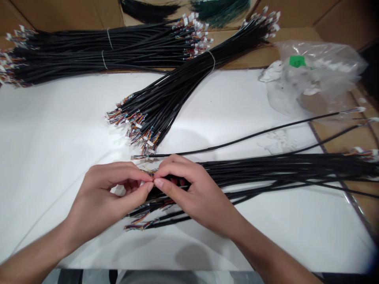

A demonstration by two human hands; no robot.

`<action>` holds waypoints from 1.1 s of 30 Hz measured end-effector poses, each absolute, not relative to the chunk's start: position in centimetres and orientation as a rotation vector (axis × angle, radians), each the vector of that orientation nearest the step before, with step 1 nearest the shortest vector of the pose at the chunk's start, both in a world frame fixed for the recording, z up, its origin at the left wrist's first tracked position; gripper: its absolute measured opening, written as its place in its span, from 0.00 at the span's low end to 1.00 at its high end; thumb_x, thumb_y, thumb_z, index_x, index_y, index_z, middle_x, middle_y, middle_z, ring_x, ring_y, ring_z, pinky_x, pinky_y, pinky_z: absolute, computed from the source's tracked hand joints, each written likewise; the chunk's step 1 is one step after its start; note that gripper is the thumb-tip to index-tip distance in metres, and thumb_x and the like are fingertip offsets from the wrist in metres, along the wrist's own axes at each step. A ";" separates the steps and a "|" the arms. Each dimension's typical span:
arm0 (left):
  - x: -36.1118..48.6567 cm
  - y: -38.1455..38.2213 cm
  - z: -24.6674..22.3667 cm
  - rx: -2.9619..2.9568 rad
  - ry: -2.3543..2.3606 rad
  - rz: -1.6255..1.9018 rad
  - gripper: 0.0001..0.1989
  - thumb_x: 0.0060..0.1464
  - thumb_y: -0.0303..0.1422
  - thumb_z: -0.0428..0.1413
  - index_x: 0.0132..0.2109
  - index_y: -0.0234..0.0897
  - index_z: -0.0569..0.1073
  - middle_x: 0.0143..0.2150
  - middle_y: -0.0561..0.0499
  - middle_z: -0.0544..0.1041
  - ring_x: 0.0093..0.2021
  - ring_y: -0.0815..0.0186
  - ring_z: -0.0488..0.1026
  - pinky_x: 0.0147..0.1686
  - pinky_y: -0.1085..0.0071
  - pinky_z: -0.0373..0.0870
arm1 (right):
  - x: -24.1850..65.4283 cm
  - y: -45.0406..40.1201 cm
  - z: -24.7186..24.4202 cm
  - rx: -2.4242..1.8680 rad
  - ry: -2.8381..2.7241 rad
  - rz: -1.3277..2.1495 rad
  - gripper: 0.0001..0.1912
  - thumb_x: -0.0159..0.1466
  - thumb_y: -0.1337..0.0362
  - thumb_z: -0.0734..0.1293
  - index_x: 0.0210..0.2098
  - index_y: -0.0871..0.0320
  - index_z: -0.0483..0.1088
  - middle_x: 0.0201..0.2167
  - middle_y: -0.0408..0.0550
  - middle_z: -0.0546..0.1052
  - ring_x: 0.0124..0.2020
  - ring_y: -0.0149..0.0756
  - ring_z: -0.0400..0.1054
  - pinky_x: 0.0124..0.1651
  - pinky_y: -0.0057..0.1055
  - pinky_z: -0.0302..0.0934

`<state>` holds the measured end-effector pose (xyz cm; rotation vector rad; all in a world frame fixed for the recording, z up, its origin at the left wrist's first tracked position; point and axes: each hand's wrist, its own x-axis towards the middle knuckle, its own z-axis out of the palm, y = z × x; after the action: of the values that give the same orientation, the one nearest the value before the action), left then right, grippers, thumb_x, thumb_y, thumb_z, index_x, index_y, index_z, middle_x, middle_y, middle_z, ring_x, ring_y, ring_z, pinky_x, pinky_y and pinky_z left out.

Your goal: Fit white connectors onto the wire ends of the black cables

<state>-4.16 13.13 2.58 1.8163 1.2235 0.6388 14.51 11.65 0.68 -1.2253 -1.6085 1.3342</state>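
My left hand (pixel 114 191) and my right hand (pixel 189 189) meet fingertip to fingertip, both pinched. Between them are the thin coloured wires at the end of a black cable; a small white piece, perhaps a connector, shows partly behind my left fingers. Below and beyond my right hand lies a loose group of black cables (pixel 266 169), their stripped coloured wire ends (pixel 134 227) pointing left. A single black cable (pixel 219 146) runs just above my right hand, apart from the group. My fingers hide most of the held cable end.
A tied bundle of black cables (pixel 183 81) lies diagonally at the back, beside two more tied bundles (pixel 89 53) at back left. A clear plastic bag (pixel 322 75) with white pieces sits at right, near scattered white connectors (pixel 278 141). Cardboard walls (pixel 65 14) enclose the back.
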 end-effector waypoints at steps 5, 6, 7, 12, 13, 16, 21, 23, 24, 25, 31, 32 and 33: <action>-3.9 13.0 2.4 1.963 1.179 0.720 0.05 0.51 0.25 0.59 0.31 0.39 0.77 0.27 0.55 0.78 0.22 0.73 0.71 0.19 0.80 0.66 | 14.6 11.7 0.6 -1.235 -1.576 1.329 0.07 0.65 0.71 0.64 0.31 0.59 0.72 0.31 0.44 0.72 0.35 0.30 0.66 0.38 0.27 0.59; -3.9 13.0 2.4 1.993 1.173 0.713 0.06 0.51 0.24 0.58 0.31 0.39 0.77 0.27 0.56 0.78 0.22 0.74 0.70 0.19 0.80 0.66 | 14.6 11.6 0.6 -1.235 -1.580 1.325 0.07 0.65 0.71 0.64 0.31 0.59 0.71 0.31 0.44 0.72 0.35 0.30 0.66 0.39 0.28 0.59; -3.9 13.0 2.3 2.016 1.173 0.703 0.06 0.52 0.24 0.58 0.32 0.39 0.77 0.27 0.56 0.78 0.22 0.74 0.70 0.19 0.80 0.67 | 14.6 11.6 0.6 -1.235 -1.587 1.323 0.07 0.65 0.71 0.63 0.31 0.59 0.71 0.31 0.44 0.72 0.36 0.30 0.66 0.39 0.28 0.59; -4.6 12.8 2.7 1.999 1.160 0.882 0.08 0.48 0.23 0.62 0.34 0.42 0.77 0.29 0.56 0.78 0.26 0.70 0.74 0.23 0.76 0.69 | 14.5 11.5 0.8 -1.252 -1.614 1.314 0.07 0.64 0.72 0.63 0.30 0.60 0.70 0.32 0.44 0.71 0.35 0.30 0.65 0.38 0.28 0.58; -4.7 12.8 2.9 1.963 1.161 0.928 0.11 0.48 0.22 0.62 0.36 0.44 0.78 0.30 0.56 0.79 0.28 0.70 0.74 0.24 0.76 0.70 | 14.5 11.6 0.8 -1.255 -1.617 1.311 0.07 0.64 0.72 0.63 0.30 0.60 0.70 0.32 0.45 0.71 0.35 0.30 0.65 0.38 0.28 0.58; -4.8 12.7 3.5 1.842 1.125 0.917 0.15 0.49 0.21 0.59 0.39 0.48 0.79 0.32 0.57 0.80 0.30 0.69 0.75 0.26 0.75 0.72 | 14.4 11.6 0.7 -1.259 -1.628 1.301 0.07 0.64 0.72 0.64 0.29 0.61 0.70 0.32 0.45 0.71 0.34 0.30 0.65 0.38 0.28 0.58; -4.4 12.7 3.1 1.832 0.948 0.779 0.19 0.51 0.19 0.58 0.44 0.49 0.79 0.35 0.55 0.81 0.32 0.69 0.77 0.28 0.75 0.75 | 14.5 11.6 0.6 -1.253 -1.619 1.306 0.08 0.64 0.72 0.64 0.29 0.60 0.71 0.32 0.45 0.71 0.35 0.30 0.66 0.39 0.28 0.59; -4.3 12.7 2.6 1.950 0.927 0.796 0.20 0.51 0.18 0.58 0.46 0.48 0.78 0.37 0.54 0.81 0.35 0.67 0.78 0.32 0.74 0.77 | 14.5 11.6 0.6 -1.256 -1.608 1.323 0.08 0.64 0.73 0.64 0.29 0.60 0.70 0.32 0.45 0.71 0.36 0.31 0.66 0.40 0.28 0.59; -4.3 12.6 2.3 2.017 0.930 0.804 0.20 0.51 0.18 0.58 0.47 0.47 0.77 0.39 0.53 0.81 0.36 0.67 0.78 0.34 0.74 0.77 | 14.6 11.6 0.6 -1.253 -1.603 1.331 0.08 0.64 0.73 0.63 0.29 0.60 0.70 0.32 0.45 0.71 0.36 0.31 0.66 0.40 0.28 0.59; -4.3 12.6 2.1 2.080 0.935 0.809 0.20 0.51 0.18 0.58 0.47 0.46 0.77 0.40 0.52 0.81 0.37 0.67 0.79 0.36 0.75 0.77 | 14.6 11.6 0.6 -1.248 -1.601 1.337 0.09 0.64 0.73 0.63 0.29 0.59 0.70 0.33 0.45 0.71 0.36 0.31 0.67 0.40 0.28 0.60; -4.3 12.5 1.3 2.186 0.923 0.808 0.18 0.52 0.18 0.57 0.47 0.41 0.76 0.42 0.49 0.80 0.39 0.68 0.79 0.40 0.76 0.77 | 14.6 11.6 0.7 -1.247 -1.610 1.340 0.08 0.64 0.74 0.62 0.30 0.61 0.70 0.33 0.46 0.70 0.36 0.31 0.65 0.40 0.29 0.60; -4.3 12.4 1.3 2.153 0.950 0.804 0.17 0.52 0.18 0.57 0.47 0.41 0.76 0.41 0.50 0.80 0.38 0.68 0.78 0.39 0.76 0.77 | 14.7 11.6 0.7 -1.253 -1.608 1.345 0.08 0.64 0.73 0.62 0.30 0.61 0.70 0.33 0.46 0.70 0.35 0.31 0.65 0.40 0.29 0.60; -4.2 12.3 1.3 2.089 0.996 0.803 0.16 0.53 0.19 0.58 0.47 0.40 0.76 0.41 0.50 0.80 0.37 0.68 0.78 0.38 0.77 0.77 | 14.7 11.6 0.7 -1.257 -1.604 1.351 0.08 0.64 0.73 0.62 0.30 0.60 0.70 0.32 0.46 0.70 0.35 0.31 0.65 0.39 0.29 0.60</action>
<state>-4.20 12.27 1.29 2.0895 0.9964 0.8034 14.67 11.63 0.72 -1.2571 -1.6040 1.3509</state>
